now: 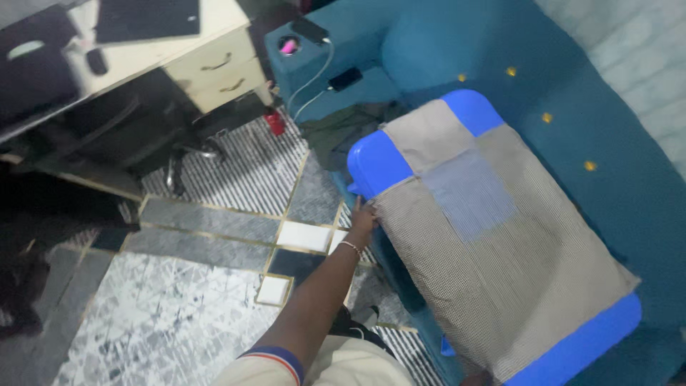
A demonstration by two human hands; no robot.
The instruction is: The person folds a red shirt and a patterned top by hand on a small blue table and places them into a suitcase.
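So we've got our left hand [361,216] pinching the edge of the checked grey cloth [493,243] spread over a blue plastic board [376,163], which lies on the teal sofa [607,143]. Right hand [477,379] barely shows, can't tell its grip.

The left hand [362,214] presses on a checked cloth [493,257], finely woven and matt, with a thinner blue-tinted patch in the middle. Under it sits a blue board [375,163], smooth plastic with a soft sheen on its rounded corners. The sofa [572,93] looks like matt teal fabric, dotted with small shiny gold studs. The floor [214,221] is glossy tile, marbled grey with thin brassy strips. The desk [214,57] drawers look like cream painted wood with dull metal handles.
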